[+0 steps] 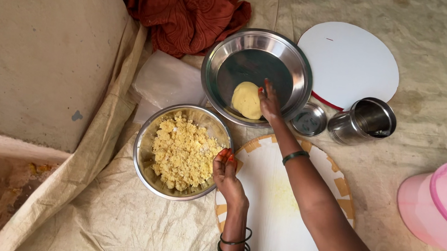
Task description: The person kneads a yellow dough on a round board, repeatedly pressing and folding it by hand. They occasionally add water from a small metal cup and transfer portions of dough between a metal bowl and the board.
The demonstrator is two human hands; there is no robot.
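My right hand [268,103] reaches into a wide steel pan [291,58]. Its fingertips rest on the right edge of a flat yellow dough disc [246,99] lying in the pan, and the fingers look extended, not gripping. My left hand [226,173] is at the right rim of a steel bowl [144,152] filled with crumbly yellow dough [182,151]. Its fingers are bunched together over the rim, and I cannot see anything held in them. Both wrists wear dark bangles.
A round white board with a patterned rim [331,180] lies under my arms. Another white round board [352,61], a steel tumbler on its side [364,120] and a small steel lid [309,120] sit at the right. A pink plastic item [431,205], rust-red cloth [188,13] and white plastic sheet [167,80] lie around.
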